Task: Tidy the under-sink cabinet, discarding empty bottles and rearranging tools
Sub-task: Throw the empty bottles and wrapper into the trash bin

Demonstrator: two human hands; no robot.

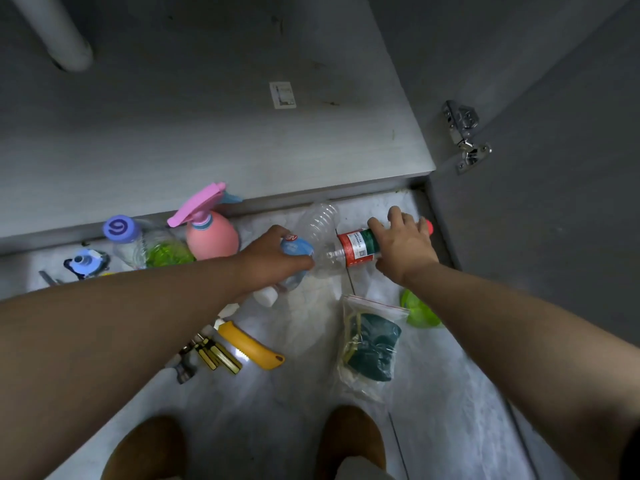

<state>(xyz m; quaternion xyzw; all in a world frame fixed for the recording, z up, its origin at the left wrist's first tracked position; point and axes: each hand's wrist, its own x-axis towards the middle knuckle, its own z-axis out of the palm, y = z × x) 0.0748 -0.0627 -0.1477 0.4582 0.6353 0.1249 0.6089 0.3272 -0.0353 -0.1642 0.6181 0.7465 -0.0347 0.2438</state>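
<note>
Pale marbled floor [277, 403] in front of the open cabinet serves as the sorting ground, while the grey cabinet shelf [207, 140] behind lies bare but for a small sticker [282, 95].

The left grip [277, 258] is curled over a soft clear bottle with a blue label [294, 245], which lies on its side with its white cap [266, 296] towards the person. The right grip [405, 244] wraps a red-labelled bottle [353, 249], also lying flat, with its red cap [429, 225] pointing at the door. Both look see-through and empty, so taking one in each grip probably means they are bound for the bin. Between them lies a ribbed clear bottle [320, 223], thin-walled and also seemingly empty.

Further out, the keepers are grouped by kind. A rounded pink spray bottle [211, 235] and a purple-capped bottle [119, 230] stand upright by the cabinet edge. A smooth yellow knife [249, 344] sits beside black-and-yellow tool handles [216, 355]. A crinkled zip bag [370, 344] of dark green stuff lies under the right forearm, near a bright green object [419, 313] that I cannot identify. On the open door a steel hinge [464, 133] shines.
</note>
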